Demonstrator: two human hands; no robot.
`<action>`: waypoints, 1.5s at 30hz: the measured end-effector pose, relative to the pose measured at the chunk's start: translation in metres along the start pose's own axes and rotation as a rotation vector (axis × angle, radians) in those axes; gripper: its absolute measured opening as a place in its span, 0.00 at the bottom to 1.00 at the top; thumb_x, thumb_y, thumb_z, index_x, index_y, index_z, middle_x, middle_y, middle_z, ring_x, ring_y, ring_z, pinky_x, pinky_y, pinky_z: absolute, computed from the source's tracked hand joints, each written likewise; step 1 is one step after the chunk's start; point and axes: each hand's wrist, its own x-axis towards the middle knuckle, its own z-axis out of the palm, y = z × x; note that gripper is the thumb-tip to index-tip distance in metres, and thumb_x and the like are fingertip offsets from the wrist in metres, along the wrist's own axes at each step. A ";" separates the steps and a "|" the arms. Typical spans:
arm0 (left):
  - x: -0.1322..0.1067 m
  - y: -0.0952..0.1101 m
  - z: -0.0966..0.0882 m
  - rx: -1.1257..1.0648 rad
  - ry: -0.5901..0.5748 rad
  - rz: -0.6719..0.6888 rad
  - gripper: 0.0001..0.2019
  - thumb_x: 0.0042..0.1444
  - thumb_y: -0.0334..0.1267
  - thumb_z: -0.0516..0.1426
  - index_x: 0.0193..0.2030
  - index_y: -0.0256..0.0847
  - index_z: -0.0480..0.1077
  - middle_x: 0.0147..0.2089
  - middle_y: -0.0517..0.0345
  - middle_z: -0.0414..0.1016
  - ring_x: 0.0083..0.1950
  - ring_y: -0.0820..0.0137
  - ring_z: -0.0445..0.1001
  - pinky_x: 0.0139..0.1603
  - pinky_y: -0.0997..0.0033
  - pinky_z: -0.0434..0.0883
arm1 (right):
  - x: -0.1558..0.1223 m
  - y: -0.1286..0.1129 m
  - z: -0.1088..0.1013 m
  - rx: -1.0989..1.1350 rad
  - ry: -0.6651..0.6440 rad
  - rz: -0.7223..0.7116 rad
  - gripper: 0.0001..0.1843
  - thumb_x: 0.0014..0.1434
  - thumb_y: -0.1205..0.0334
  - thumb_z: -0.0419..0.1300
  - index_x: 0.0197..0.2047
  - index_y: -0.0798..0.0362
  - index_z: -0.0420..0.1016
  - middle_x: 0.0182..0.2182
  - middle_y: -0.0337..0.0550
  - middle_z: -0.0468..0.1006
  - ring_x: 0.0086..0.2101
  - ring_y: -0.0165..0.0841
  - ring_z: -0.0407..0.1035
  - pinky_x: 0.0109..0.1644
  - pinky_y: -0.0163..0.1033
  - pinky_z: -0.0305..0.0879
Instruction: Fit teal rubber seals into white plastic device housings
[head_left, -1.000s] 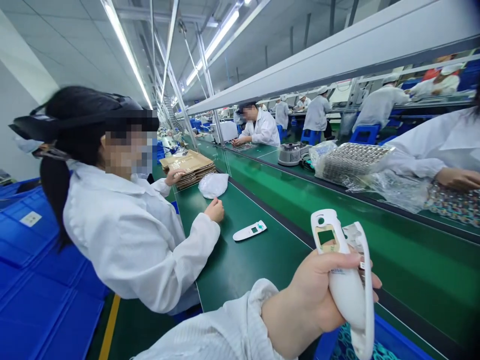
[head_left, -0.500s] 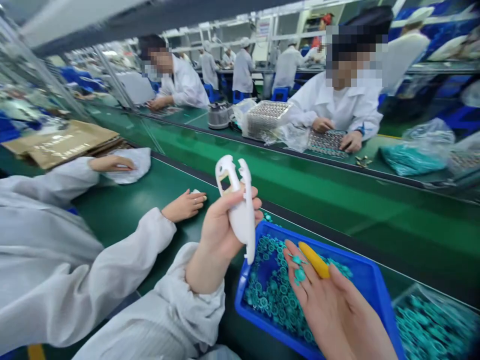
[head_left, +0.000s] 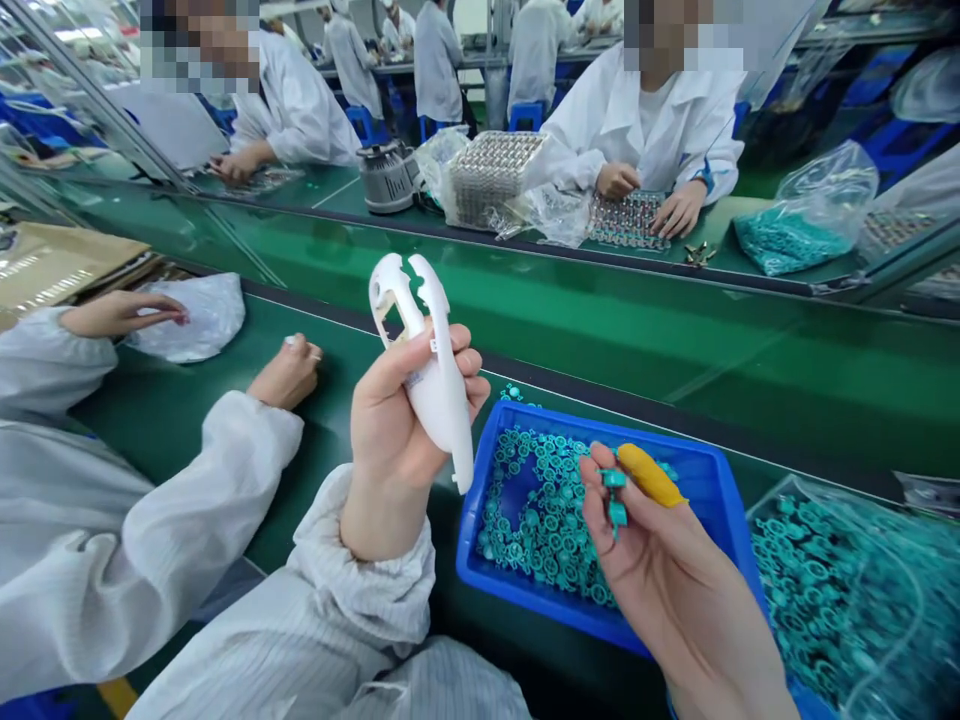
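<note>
My left hand (head_left: pixel 397 430) is wrapped around a white plastic housing (head_left: pixel 442 400), a long curved shell with a cutout and a notched upper end. It is raised and tilted above the bench, left of a blue bin (head_left: pixel 540 605). Over the bin's right part, my right hand (head_left: pixel 675 560) is turned palm up with its fingers curled. Two small teal plastic parts (head_left: pixel 616 513) rest between those fingers. A yellow finger cover (head_left: pixel 651 474) sits on one finger of that hand. Many similar teal ring-shaped pieces (head_left: pixel 555 530) lie in the bin.
A clear bag of teal parts (head_left: pixel 817 600) lies right of the bin. To my left are a co-worker's sleeve (head_left: pixel 217 490), their hand (head_left: pixel 285 372) and a white plastic bag (head_left: pixel 191 315). Across the green belt (head_left: pixel 570 310), another person handles a tray of small parts (head_left: pixel 626 218).
My right hand's fingers have curled up around the teal parts, which lay on flat fingers before. My left hand still holds the housing. The view has tilted down, and the neighbour's near hand has closed.
</note>
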 end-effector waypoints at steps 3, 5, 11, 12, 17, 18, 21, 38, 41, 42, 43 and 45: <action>-0.001 0.002 0.002 0.006 0.013 0.015 0.05 0.56 0.28 0.51 0.30 0.40 0.62 0.27 0.63 0.68 0.24 0.79 0.69 0.26 0.80 0.68 | 0.003 0.003 -0.001 0.033 0.075 0.006 0.07 0.52 0.64 0.66 0.36 0.44 0.80 0.39 0.34 0.82 0.44 0.27 0.75 0.45 0.23 0.72; -0.002 0.002 0.003 0.025 0.032 0.022 0.06 0.57 0.28 0.51 0.30 0.40 0.62 0.26 0.64 0.67 0.24 0.80 0.69 0.26 0.81 0.67 | 0.005 0.003 0.000 0.051 0.106 0.013 0.08 0.52 0.63 0.65 0.37 0.45 0.80 0.42 0.34 0.81 0.46 0.28 0.74 0.47 0.25 0.71; -0.003 0.002 0.004 0.051 0.044 0.054 0.07 0.59 0.31 0.51 0.29 0.41 0.63 0.26 0.64 0.68 0.24 0.80 0.69 0.27 0.80 0.67 | 0.004 0.000 0.004 0.093 0.063 0.011 0.11 0.61 0.60 0.55 0.42 0.49 0.78 0.52 0.39 0.76 0.54 0.30 0.68 0.53 0.30 0.68; -0.003 0.002 0.004 0.052 0.041 0.054 0.07 0.59 0.31 0.51 0.29 0.41 0.63 0.26 0.64 0.68 0.24 0.80 0.69 0.27 0.80 0.67 | 0.005 0.000 0.004 0.097 0.051 0.005 0.13 0.62 0.59 0.53 0.42 0.49 0.78 0.53 0.40 0.75 0.54 0.31 0.67 0.54 0.31 0.67; -0.002 0.002 0.004 0.101 0.085 0.069 0.08 0.60 0.33 0.51 0.29 0.42 0.64 0.27 0.63 0.68 0.24 0.79 0.69 0.27 0.79 0.65 | 0.005 0.000 0.003 0.075 0.021 0.041 0.12 0.59 0.63 0.54 0.41 0.49 0.78 0.51 0.39 0.76 0.54 0.32 0.67 0.58 0.35 0.63; -0.002 0.002 0.004 0.106 0.093 0.072 0.08 0.60 0.34 0.51 0.29 0.42 0.65 0.27 0.63 0.68 0.24 0.79 0.69 0.27 0.79 0.65 | 0.004 -0.001 0.003 0.064 0.008 0.052 0.11 0.58 0.64 0.55 0.40 0.49 0.78 0.51 0.39 0.76 0.55 0.31 0.66 0.58 0.34 0.63; -0.002 0.002 0.003 0.092 0.086 0.076 0.06 0.60 0.34 0.52 0.31 0.43 0.66 0.27 0.63 0.68 0.25 0.78 0.70 0.27 0.77 0.66 | 0.002 -0.001 0.003 0.040 -0.037 0.060 0.10 0.57 0.63 0.57 0.40 0.49 0.78 0.50 0.40 0.77 0.56 0.31 0.65 0.57 0.31 0.64; 0.000 0.000 0.004 0.066 0.059 0.040 0.09 0.60 0.30 0.49 0.28 0.41 0.64 0.26 0.63 0.69 0.24 0.80 0.69 0.26 0.80 0.66 | 0.001 -0.002 0.003 0.138 0.051 0.048 0.08 0.51 0.64 0.65 0.37 0.49 0.79 0.42 0.37 0.81 0.44 0.25 0.74 0.45 0.20 0.69; -0.001 0.000 0.003 0.054 0.040 0.030 0.09 0.60 0.30 0.49 0.29 0.40 0.64 0.26 0.63 0.68 0.24 0.80 0.70 0.27 0.80 0.67 | 0.003 -0.001 0.001 0.186 0.045 0.101 0.10 0.44 0.65 0.70 0.33 0.49 0.80 0.31 0.31 0.82 0.27 0.17 0.74 0.33 0.12 0.67; -0.001 0.000 0.003 0.058 0.036 0.026 0.09 0.60 0.30 0.49 0.29 0.40 0.63 0.26 0.64 0.68 0.24 0.80 0.70 0.27 0.80 0.67 | 0.004 -0.001 0.001 0.192 0.040 0.113 0.10 0.43 0.65 0.71 0.32 0.49 0.79 0.28 0.30 0.81 0.23 0.15 0.72 0.30 0.11 0.67; -0.001 0.000 0.003 0.068 0.037 0.024 0.09 0.60 0.30 0.49 0.29 0.40 0.63 0.26 0.64 0.68 0.24 0.80 0.70 0.27 0.81 0.67 | 0.004 0.000 0.001 0.193 0.040 0.118 0.10 0.42 0.65 0.72 0.30 0.50 0.79 0.26 0.30 0.80 0.21 0.14 0.70 0.28 0.11 0.66; -0.001 0.000 0.002 0.096 0.041 0.025 0.08 0.59 0.30 0.49 0.29 0.40 0.63 0.27 0.64 0.68 0.25 0.81 0.70 0.28 0.81 0.67 | 0.006 0.001 0.000 0.186 0.056 0.115 0.10 0.40 0.64 0.73 0.28 0.51 0.78 0.23 0.30 0.78 0.19 0.14 0.69 0.27 0.12 0.67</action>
